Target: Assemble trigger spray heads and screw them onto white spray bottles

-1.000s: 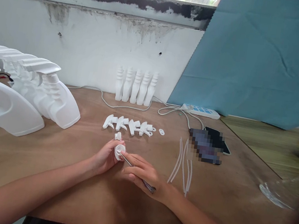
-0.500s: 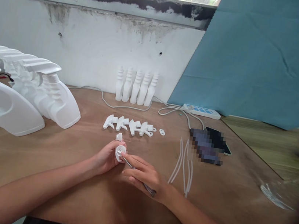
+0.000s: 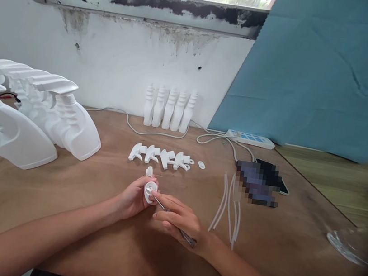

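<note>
My left hand is closed around a white spray head, its round underside facing up. My right hand holds a thin metal tool, whose front end reaches the spray head; the tip itself is too small to make out. The right index fingertip rests at the rim of the spray head. Beyond the hands lies a row of several white trigger spray heads, with small white rings at its right end.
Large white spray bottles stand at the left. Several white bottles line the wall. Thin white tubes, a blurred phone, a power strip with cables and a clear plastic container are on the right.
The whole view has shifted slightly, so everything appears a little further right and lower. Both hands keep the same hold on the spray head and the tool.
</note>
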`<act>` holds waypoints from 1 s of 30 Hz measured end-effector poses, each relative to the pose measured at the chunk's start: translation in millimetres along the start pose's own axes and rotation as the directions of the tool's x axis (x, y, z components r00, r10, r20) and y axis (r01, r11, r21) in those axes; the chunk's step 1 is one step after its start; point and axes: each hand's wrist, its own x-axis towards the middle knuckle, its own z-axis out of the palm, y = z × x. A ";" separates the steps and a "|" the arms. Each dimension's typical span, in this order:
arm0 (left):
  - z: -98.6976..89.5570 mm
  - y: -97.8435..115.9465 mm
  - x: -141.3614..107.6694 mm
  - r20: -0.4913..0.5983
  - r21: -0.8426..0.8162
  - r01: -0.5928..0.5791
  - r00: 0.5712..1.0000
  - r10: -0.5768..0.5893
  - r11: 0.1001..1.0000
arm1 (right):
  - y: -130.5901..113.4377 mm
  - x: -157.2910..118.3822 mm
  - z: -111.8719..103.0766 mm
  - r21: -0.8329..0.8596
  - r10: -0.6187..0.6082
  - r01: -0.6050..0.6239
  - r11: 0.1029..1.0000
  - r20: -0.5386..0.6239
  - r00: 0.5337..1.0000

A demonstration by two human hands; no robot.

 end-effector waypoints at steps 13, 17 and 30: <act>3.0 -0.6 -2.8 0.046 -0.066 0.101 0.994 -0.098 0.993 | 0.4 0.5 0.9 -0.025 -0.004 0.003 1.000 -0.044 0.999; 3.7 -0.8 -3.0 0.031 -0.066 0.088 0.996 -0.086 0.994 | -2.4 2.1 -2.6 -0.012 0.020 -0.021 1.000 -0.095 0.995; 3.0 -5.5 -3.9 0.016 0.034 0.070 0.997 -0.070 0.997 | -10.6 7.3 -11.0 0.084 0.099 -0.093 0.992 -0.075 0.992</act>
